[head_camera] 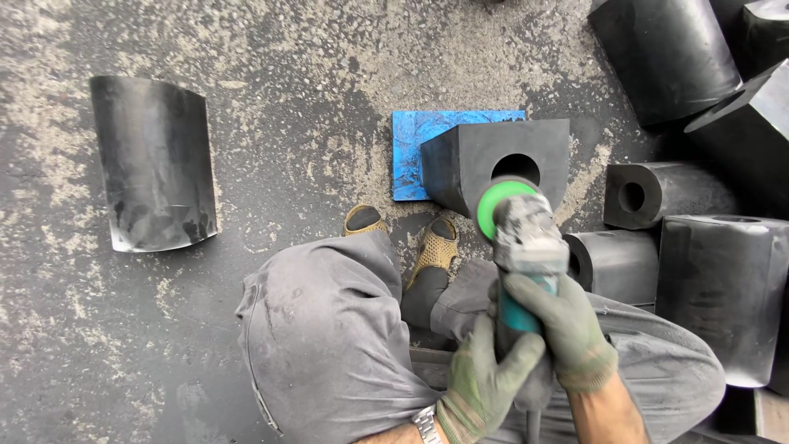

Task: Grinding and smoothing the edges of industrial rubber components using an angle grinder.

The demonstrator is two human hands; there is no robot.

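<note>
On the dusty grey concrete floor (271, 99), near its middle, a black wedge-shaped rubber block with a round hole (493, 160) lies on a flat blue board (415, 148), probably to keep it off the grit, with its holed face turned toward the crouching person. Both gloved hands are clamped on a dust-coated angle grinder with a green disc guard (522, 226), the right hand (563, 321) round its teal body, the left hand (481, 382) bracing the rear handle, holding the disc at the hole's rim
</note>
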